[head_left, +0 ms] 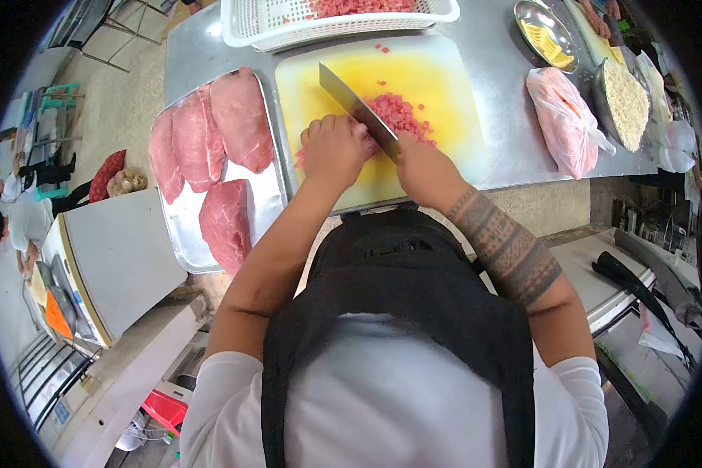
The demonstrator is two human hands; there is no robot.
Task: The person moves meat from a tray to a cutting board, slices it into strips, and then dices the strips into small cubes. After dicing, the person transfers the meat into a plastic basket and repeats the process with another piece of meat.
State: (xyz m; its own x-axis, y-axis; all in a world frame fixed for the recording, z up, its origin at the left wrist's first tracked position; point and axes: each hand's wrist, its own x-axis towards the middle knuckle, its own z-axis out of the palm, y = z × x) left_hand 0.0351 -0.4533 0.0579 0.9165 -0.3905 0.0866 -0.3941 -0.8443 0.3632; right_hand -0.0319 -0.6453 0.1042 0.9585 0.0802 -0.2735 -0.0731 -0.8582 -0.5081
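My right hand (423, 168) is closed round the handle of a cleaver (355, 105), whose broad blade slants up to the left over the yellow-and-white cutting board (454, 78). Just left of the blade, my left hand (332, 148) presses with curled fingers on a piece of meat (364, 142), mostly hidden under it. Diced meat (400, 115) lies heaped right of the blade, with a few loose cubes farther back. Beside the board on the left, a metal tray (267, 204) holds several large raw pieces of meat (242, 121).
Behind the board stands a white basket (246, 30) with diced meat. To the right are a bagged pink item (561, 121), a bowl of pale grains (625, 105) and a metal bowl with yellow strips (546, 43). People are at the far left and a hand at the top right.
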